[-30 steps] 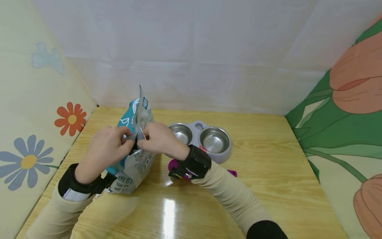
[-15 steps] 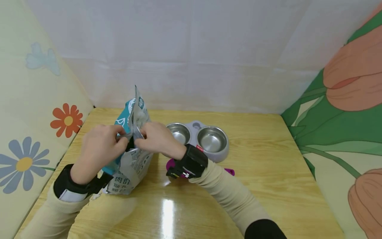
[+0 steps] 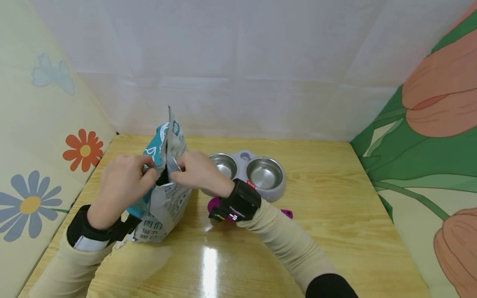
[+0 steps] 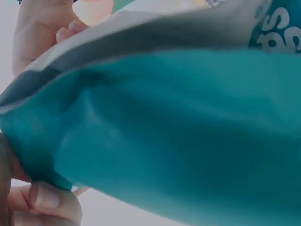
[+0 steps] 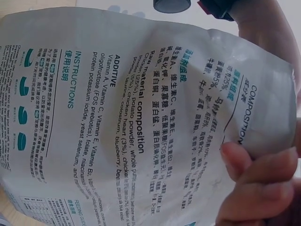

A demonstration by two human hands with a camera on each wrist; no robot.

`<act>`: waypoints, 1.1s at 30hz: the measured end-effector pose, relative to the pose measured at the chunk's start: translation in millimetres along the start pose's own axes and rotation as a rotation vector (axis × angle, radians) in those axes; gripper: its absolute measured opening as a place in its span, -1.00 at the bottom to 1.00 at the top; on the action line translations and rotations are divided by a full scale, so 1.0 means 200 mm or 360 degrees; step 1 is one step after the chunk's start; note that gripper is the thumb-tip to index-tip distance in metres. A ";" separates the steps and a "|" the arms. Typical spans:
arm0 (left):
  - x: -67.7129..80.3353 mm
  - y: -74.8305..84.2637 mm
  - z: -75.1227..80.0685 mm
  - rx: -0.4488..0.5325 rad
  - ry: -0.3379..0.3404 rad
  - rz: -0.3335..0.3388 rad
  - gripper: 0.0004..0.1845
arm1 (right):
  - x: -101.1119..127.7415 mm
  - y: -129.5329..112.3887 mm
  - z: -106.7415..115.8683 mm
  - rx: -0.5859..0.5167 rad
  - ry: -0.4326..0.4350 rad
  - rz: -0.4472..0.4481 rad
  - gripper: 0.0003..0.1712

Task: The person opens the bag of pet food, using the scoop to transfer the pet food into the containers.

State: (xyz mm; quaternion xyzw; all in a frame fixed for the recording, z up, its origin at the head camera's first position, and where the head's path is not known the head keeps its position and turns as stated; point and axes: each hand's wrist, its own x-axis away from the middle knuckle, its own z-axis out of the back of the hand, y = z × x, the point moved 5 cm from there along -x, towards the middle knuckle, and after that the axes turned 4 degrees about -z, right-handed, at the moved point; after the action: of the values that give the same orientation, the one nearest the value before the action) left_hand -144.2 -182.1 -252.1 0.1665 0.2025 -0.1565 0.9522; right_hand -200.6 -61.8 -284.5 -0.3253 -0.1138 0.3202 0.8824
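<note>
Head view showed my left hand (image 3: 121,186) and right hand (image 3: 195,171) pinching the top edges of the teal and grey foil pet-food pouch (image 3: 164,194), which stood upright between them on the glossy wooden table (image 3: 335,231). Right wrist view let me read "COMPOSITION", "ADDITIVE" and "INSTRUCTIONS" on its grey back (image 5: 131,117). Beyond my right wrist sat the grey double feeder with two steel bowls (image 3: 247,171).
</note>
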 end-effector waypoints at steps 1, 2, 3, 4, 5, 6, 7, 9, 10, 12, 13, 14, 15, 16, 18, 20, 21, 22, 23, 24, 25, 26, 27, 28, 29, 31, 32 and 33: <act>0.00 0.00 0.00 0.0027 -0.0023 0.0004 -0.85 | 0.00 0.00 0.00 -0.0002 -0.0007 -0.0005 -0.51; 0.00 -0.01 0.00 0.0074 -0.0053 -0.0001 -0.85 | 0.00 0.00 0.00 -0.0003 -0.0019 -0.0010 -0.50; -0.01 -0.02 0.00 0.0125 -0.0099 -0.0007 -0.85 | 0.00 0.00 0.00 -0.0004 -0.0040 -0.0018 -0.50; -0.01 -0.02 0.00 0.0185 -0.0155 -0.0017 -0.85 | -0.01 0.00 0.00 -0.0010 -0.0065 -0.0031 -0.49; -0.01 -0.03 -0.01 0.0254 -0.0222 -0.0035 -0.86 | -0.01 0.00 0.00 -0.0011 -0.0089 -0.0041 -0.50; -0.02 -0.04 -0.01 0.0343 -0.0311 -0.0039 -0.86 | -0.02 0.00 0.01 -0.0008 -0.0108 -0.0051 -0.49; -0.03 -0.04 -0.01 0.0445 -0.0397 -0.0029 -0.85 | -0.03 0.01 0.01 -0.0001 -0.0127 -0.0062 -0.49; -0.04 -0.06 -0.02 0.0513 -0.0540 0.0014 -0.72 | -0.05 0.00 0.03 0.0029 -0.0144 -0.0083 -0.51; -0.06 -0.06 -0.02 0.0516 -0.0597 0.0032 -0.61 | -0.06 0.00 0.04 0.0045 -0.0143 -0.0086 -0.52; -0.09 -0.06 -0.03 0.0468 -0.0682 0.0040 -0.39 | -0.09 0.00 0.06 0.0090 -0.0130 -0.0095 -0.51; -0.11 -0.05 -0.04 0.0424 -0.0705 0.0025 -0.31 | -0.10 0.00 0.06 0.0109 -0.0127 -0.0101 -0.52; -0.13 -0.04 -0.04 0.0356 -0.0725 -0.0005 -0.24 | -0.11 -0.01 0.07 0.0125 -0.0124 -0.0114 -0.53; -0.14 -0.04 -0.05 0.0321 -0.0750 -0.0028 -0.22 | -0.11 -0.01 0.08 0.0145 -0.0118 -0.0117 -0.54; -0.16 -0.03 -0.06 0.0303 -0.0776 -0.0045 -0.23 | -0.12 -0.01 0.09 0.0156 -0.0124 -0.0123 -0.57; -0.18 -0.02 -0.08 0.0277 -0.0796 -0.0067 -0.35 | -0.13 -0.02 0.09 0.0163 -0.0125 -0.0127 -0.65; -0.19 -0.01 -0.09 0.0237 -0.0773 -0.0070 -0.52 | -0.13 -0.02 0.10 0.0126 -0.0135 -0.0129 -0.78; -0.19 0.00 -0.09 0.0216 -0.0761 -0.0066 -0.60 | -0.13 -0.03 0.09 0.0106 -0.0139 -0.0129 -0.84; -0.20 0.01 -0.09 0.0200 -0.0738 -0.0079 -0.67 | -0.13 -0.03 0.09 0.0079 -0.0144 -0.0133 -0.88; -0.20 0.01 -0.09 0.0186 -0.0708 -0.0095 -0.74 | -0.13 -0.03 0.09 0.0057 -0.0141 -0.0136 -0.92; -0.20 0.02 -0.10 0.0171 -0.0687 -0.0106 -0.77 | -0.12 -0.03 0.09 0.0049 -0.0142 -0.0139 -0.94; -0.20 0.03 -0.10 0.0165 -0.0669 -0.0114 -0.80 | -0.12 -0.02 0.09 0.0044 -0.0135 -0.0140 -0.95; -0.20 0.03 -0.10 0.0163 -0.0652 -0.0124 -0.82 | -0.12 -0.02 0.09 0.0041 -0.0127 -0.0139 -0.95; -0.20 0.04 -0.10 0.0174 -0.0640 -0.0129 -0.84 | -0.12 -0.02 0.10 0.0052 -0.0124 -0.0137 -0.96; -0.21 0.04 -0.10 0.0196 -0.0626 -0.0125 -0.86 | -0.11 -0.02 0.10 0.0059 -0.0117 -0.0131 -0.97; -0.21 0.03 -0.10 0.0215 -0.0615 -0.0115 -0.88 | -0.11 -0.02 0.10 0.0069 -0.0108 -0.0130 -0.97; -0.21 0.02 -0.10 0.0240 -0.0581 -0.0099 -0.91 | -0.11 -0.01 0.10 0.0088 -0.0089 -0.0130 -0.96; -0.22 0.02 -0.09 0.0252 -0.0563 -0.0097 -0.91 | -0.11 0.00 0.11 0.0095 -0.0083 -0.0130 -0.95; -0.22 0.01 -0.09 0.0266 -0.0547 -0.0093 -0.89 | -0.10 0.00 0.11 0.0102 -0.0077 -0.0129 -0.94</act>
State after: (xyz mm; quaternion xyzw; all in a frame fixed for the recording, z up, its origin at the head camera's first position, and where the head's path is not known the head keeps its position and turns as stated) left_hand -187.2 -163.7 -247.6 0.2098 0.0280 -0.2264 0.9508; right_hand -225.6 -64.2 -268.1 -0.2842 -0.1378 0.2956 0.9016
